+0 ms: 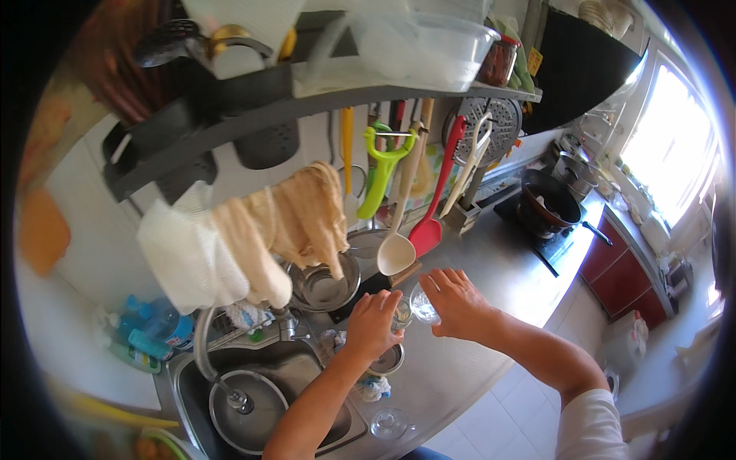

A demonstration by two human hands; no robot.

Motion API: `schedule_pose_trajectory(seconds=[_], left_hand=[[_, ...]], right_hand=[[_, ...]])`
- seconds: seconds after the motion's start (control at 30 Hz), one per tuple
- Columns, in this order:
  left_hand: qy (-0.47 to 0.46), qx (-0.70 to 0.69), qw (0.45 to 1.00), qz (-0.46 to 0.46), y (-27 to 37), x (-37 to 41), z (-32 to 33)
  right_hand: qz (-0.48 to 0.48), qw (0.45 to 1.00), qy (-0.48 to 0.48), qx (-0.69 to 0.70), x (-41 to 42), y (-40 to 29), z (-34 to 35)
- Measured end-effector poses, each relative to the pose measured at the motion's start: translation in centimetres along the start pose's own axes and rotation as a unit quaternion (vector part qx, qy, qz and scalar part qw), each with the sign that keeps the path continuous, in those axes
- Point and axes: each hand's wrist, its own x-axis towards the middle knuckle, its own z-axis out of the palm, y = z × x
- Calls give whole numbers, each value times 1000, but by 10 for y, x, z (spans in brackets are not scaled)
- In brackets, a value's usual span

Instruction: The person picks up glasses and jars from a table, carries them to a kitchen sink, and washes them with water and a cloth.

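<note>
Over the steel counter, my left hand [374, 322] is closed around a clear glass cup [402, 314]. Beside it, my right hand [460, 305] grips a second clear glass [424, 305]; its fingers partly hide the glass. The two glasses are close together, and whether they touch cannot be told. Below my left hand stands a small round metal bowl [387, 360], partly covered by the hand. A clear glass cup with a handle [390, 424] sits near the counter's front edge, right of the sink.
A steel sink [359, 422] with a round basin [248, 443] and faucet [202, 339] lies left. A spoon [397, 255], a green peeler [379, 184] and cloths [310, 213] hang from the shelf [345, 102]. A black wok [549, 201] stands on the stove at right.
</note>
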Motion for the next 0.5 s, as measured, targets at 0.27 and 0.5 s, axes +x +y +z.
schedule_pose_trajectory(seconds=[0.27, 0.5], left_hand=[[32, 53, 996, -66, -8, -51, -54], [-47, 22, 982, -182, -14, -107, -87]], right_hand=[[-144, 965, 90, -201, 39, -82, -8], [-212, 934, 104, -270, 40, -158, -2]])
